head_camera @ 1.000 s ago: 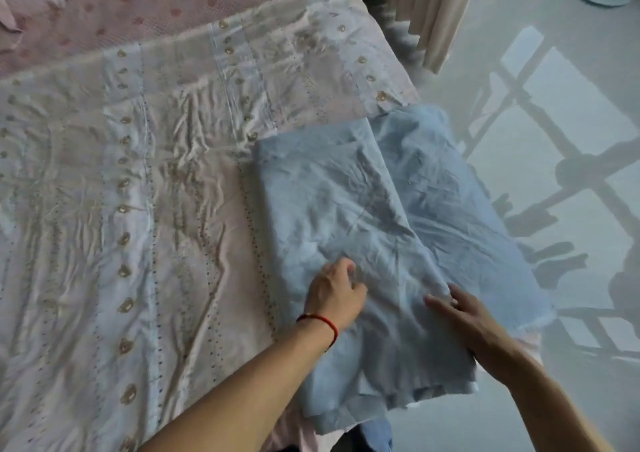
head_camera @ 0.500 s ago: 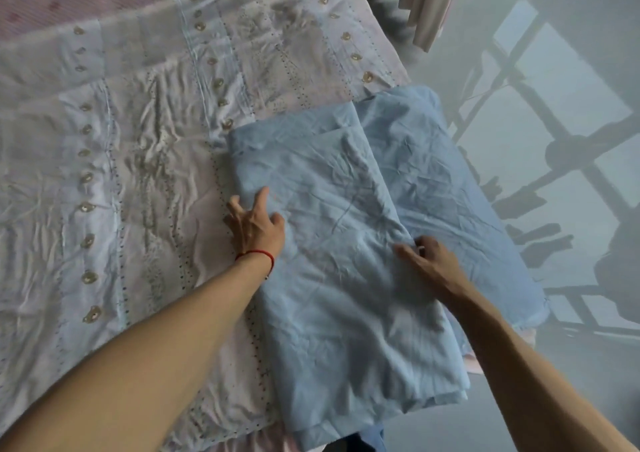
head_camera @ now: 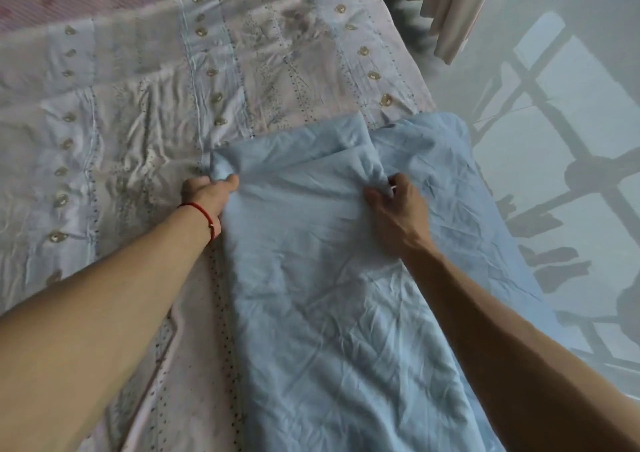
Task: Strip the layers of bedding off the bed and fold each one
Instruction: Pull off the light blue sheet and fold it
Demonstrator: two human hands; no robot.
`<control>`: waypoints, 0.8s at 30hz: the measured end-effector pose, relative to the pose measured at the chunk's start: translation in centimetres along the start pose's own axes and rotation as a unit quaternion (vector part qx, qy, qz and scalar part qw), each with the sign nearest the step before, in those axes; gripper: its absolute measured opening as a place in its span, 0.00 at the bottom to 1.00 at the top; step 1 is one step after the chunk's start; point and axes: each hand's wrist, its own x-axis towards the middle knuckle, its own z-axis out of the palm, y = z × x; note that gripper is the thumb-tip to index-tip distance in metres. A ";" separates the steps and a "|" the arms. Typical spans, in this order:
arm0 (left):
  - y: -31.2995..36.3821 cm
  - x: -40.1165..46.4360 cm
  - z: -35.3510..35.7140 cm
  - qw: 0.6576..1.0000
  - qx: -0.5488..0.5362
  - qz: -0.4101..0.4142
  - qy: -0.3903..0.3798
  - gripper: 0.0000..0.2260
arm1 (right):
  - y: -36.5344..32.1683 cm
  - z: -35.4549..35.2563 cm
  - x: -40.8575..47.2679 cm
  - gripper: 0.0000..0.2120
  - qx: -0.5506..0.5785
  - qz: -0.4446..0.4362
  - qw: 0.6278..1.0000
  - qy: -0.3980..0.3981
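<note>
Blue sheet (head_camera: 329, 296) lies part-folded on the bed's right edge, over the quilt (head_camera: 138, 122). Left hand (head_camera: 207, 193) pinches its far left corner, right hand (head_camera: 394, 209) pinches the far right corner. Hands apart.

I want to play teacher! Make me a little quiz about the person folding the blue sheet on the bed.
1. True or false: both hands are pinching the blue sheet.
2. Which wrist wears the red string bracelet? A) left B) right C) neither
3. Fill in: the blue sheet lies on top of a pale patterned ____.

Key
1. True: the left hand grips the far left corner and the right hand grips the far edge of the top layer.
2. A.
3. Bedspread, which covers the bed beneath the blue sheet.
</note>
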 end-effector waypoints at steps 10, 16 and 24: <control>-0.7 0.6 0.7 0.994 0.028 -0.080 -0.064 0.29 | 1.6 3.2 -0.3 0.10 -0.090 -0.002 0.996 -0.025; -0.2 0.2 -0.2 0.994 0.020 -0.045 -0.093 0.20 | 3.4 5.6 -8.3 0.38 -0.210 -0.051 0.976 -0.002; 4.9 -0.9 -1.9 0.950 0.221 0.214 -0.055 0.14 | 5.4 8.0 -17.1 0.37 -0.313 -0.084 0.946 -0.026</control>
